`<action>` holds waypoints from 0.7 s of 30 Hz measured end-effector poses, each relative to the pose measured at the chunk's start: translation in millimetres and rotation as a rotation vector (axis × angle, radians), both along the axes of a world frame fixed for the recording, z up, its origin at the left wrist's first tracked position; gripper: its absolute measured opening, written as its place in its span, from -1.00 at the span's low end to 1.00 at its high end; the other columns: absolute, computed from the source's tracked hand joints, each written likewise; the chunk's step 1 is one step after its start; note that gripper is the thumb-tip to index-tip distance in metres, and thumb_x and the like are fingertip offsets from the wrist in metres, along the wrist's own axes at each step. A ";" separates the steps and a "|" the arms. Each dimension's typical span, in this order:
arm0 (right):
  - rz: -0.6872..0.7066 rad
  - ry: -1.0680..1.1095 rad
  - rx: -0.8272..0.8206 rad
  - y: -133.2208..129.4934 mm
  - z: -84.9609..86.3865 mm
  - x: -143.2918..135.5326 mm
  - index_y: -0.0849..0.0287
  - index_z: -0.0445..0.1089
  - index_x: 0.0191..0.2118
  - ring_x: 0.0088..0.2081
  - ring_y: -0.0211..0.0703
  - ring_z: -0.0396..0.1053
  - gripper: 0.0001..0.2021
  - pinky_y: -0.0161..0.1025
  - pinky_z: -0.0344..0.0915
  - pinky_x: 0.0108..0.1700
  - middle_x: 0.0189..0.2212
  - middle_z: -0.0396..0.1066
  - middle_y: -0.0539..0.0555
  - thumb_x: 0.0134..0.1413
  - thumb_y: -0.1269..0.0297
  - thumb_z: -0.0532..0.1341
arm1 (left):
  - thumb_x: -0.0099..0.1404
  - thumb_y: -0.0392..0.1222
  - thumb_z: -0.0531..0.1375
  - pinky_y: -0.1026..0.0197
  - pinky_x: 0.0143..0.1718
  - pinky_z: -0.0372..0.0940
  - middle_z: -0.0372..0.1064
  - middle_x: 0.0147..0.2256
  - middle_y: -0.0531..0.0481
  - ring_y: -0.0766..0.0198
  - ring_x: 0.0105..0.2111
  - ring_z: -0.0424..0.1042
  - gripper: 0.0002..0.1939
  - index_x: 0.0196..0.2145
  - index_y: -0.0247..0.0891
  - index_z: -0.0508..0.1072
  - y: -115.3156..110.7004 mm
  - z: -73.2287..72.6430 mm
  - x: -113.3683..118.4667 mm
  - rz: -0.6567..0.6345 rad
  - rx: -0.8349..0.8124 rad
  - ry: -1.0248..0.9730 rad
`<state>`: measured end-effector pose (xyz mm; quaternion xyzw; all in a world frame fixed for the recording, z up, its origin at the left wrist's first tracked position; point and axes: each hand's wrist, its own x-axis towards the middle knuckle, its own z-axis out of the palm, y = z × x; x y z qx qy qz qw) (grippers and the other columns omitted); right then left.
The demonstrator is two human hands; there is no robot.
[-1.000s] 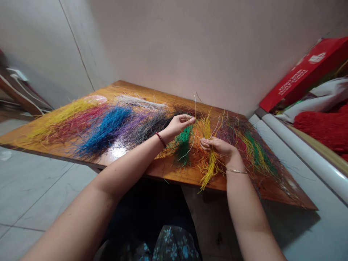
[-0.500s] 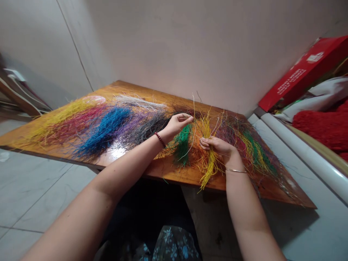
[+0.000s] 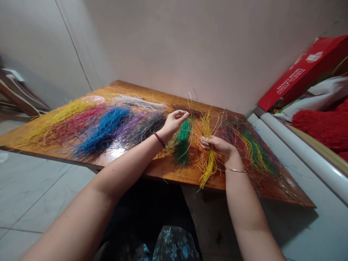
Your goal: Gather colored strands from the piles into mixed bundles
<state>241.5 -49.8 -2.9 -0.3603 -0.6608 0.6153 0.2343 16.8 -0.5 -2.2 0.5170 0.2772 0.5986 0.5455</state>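
A bundle of yellow strands is pinched in my right hand, its loose ends hanging toward the table's front edge. My left hand has thumb and forefinger closed on a thin pale strand, which stands up above the fingertips and curves down below them. Under and beside my left hand lies a green bundle of strands. Orange strands spread between the green bundle and my right hand. A few pale strands also stick up from the yellow bundle.
On the wooden table, blue strands, purple, grey, red and yellow piles lie to the left, with a white bundle behind. Mixed coloured strands lie at right. A wall rises behind; a red box stands at far right.
My left hand has moved slightly left with the pale strand, which has shifted along with it. My right hand stays almost in place on the yellow bundle.
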 end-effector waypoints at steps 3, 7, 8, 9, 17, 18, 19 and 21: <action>-0.005 -0.002 0.009 0.3 0.6 1.0 0.16 0.11 -0.55 -0.51 -0.27 -0.04 -0.58 -0.22 -0.02 -0.35 -0.56 0.01 -0.04 0.28 0.07 0.13 | 0.16 0.00 0.34 0.32 -0.27 0.24 0.40 -0.39 -0.01 0.38 -0.35 0.34 -0.70 -0.34 -0.29 0.44 2.8 -0.6 -1.1 0.033 -0.023 -0.009; 0.000 0.011 0.017 0.6 0.4 2.1 0.17 0.11 -0.55 -0.50 -0.27 -0.03 -0.59 -0.22 -0.03 -0.34 -0.55 0.01 -0.04 0.28 0.09 0.13 | 0.20 -0.05 0.32 0.36 -0.35 0.21 0.43 -0.33 -0.04 0.38 -0.34 0.35 -0.75 -0.31 -0.29 0.45 6.3 -0.6 -4.3 0.094 -0.062 -0.023; 0.001 0.016 0.014 0.7 0.0 2.4 0.17 0.12 -0.55 -0.50 -0.27 -0.03 -0.59 -0.22 -0.03 -0.34 -0.55 0.01 -0.04 0.29 0.10 0.12 | 0.21 -0.04 0.31 0.37 -0.39 0.19 0.44 -0.30 -0.05 0.38 -0.35 0.35 -0.76 -0.30 -0.28 0.46 6.9 -0.5 -5.1 0.108 -0.075 -0.022; 0.002 0.023 0.014 0.9 -0.4 2.8 0.17 0.11 -0.55 -0.51 -0.27 -0.03 -0.59 -0.22 -0.03 -0.35 -0.55 0.02 -0.04 0.29 0.11 0.12 | 0.22 -0.04 0.30 0.38 -0.42 0.17 0.45 -0.28 -0.06 0.38 -0.36 0.34 -0.76 -0.28 -0.27 0.46 7.3 -0.5 -5.8 0.121 -0.087 -0.019; -0.006 0.039 0.015 1.0 -0.6 4.6 0.17 0.12 -0.54 -0.51 -0.28 -0.02 -0.61 -0.23 -0.05 -0.37 -0.56 0.04 -0.04 0.28 0.12 0.13 | 0.29 -0.12 0.27 0.40 -0.47 0.14 0.46 -0.21 -0.08 0.41 -0.40 0.32 -0.83 -0.25 -0.28 0.47 10.3 0.6 -8.3 0.244 -0.128 -0.050; -0.007 0.040 0.017 0.8 -0.3 4.9 0.17 0.12 -0.54 -0.52 -0.27 -0.03 -0.61 -0.22 -0.05 -0.37 -0.56 0.04 -0.03 0.28 0.12 0.12 | 0.29 -0.11 0.26 0.40 -0.49 0.12 0.46 -0.22 -0.07 0.42 -0.43 0.30 -0.82 -0.25 -0.28 0.47 11.7 0.6 -9.1 0.257 -0.144 -0.057; -0.008 0.042 0.019 0.7 -0.1 5.1 0.17 0.12 -0.54 -0.52 -0.27 -0.03 -0.61 -0.22 -0.05 -0.37 -0.56 0.04 -0.03 0.29 0.13 0.12 | 0.30 -0.11 0.26 0.40 -0.52 0.09 0.46 -0.24 -0.06 0.43 -0.46 0.28 -0.82 -0.24 -0.28 0.47 13.4 0.7 -10.2 0.265 -0.164 -0.066; -0.007 0.045 0.021 0.4 0.3 5.5 0.17 0.12 -0.54 -0.52 -0.27 -0.03 -0.62 -0.22 -0.05 -0.37 -0.56 0.04 -0.03 0.29 0.14 0.11 | 0.30 -0.10 0.26 0.39 -0.54 0.08 0.45 -0.27 -0.05 0.44 -0.50 0.25 -0.81 -0.22 -0.28 0.46 17.7 0.9 -13.4 0.275 -0.204 -0.088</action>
